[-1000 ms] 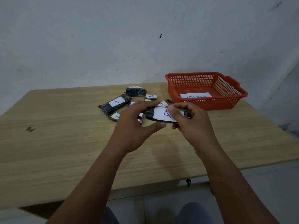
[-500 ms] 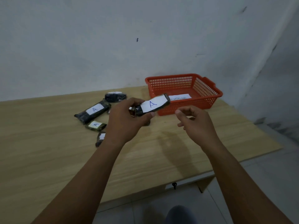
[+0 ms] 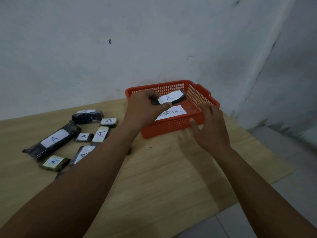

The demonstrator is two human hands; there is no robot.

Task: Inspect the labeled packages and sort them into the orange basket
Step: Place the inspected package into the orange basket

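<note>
My left hand [image 3: 145, 109] grips one end of a dark wrapped package with a white "A" label [image 3: 170, 98] and holds it in the air over the orange basket [image 3: 173, 126]. A white paper slip [image 3: 172, 113] with handwriting lies on the basket floor under the package. At the basket's near right corner hovers my right hand [image 3: 210, 125], fingers spread and holding nothing. Several more dark packages with "A" labels lie on the table to the left, among them a long one [image 3: 51, 140] and a small one [image 3: 54, 162].
The wooden table [image 3: 154, 169] ends at a front edge near my arms and at a right edge just past the basket. A pale wall rises directly behind the basket. Tiled floor shows at the lower right.
Both hands held the labelled package a second ago. My right hand let go, and my left hand carried the package right and forward over the basket. The right hand moved to the basket's corner.
</note>
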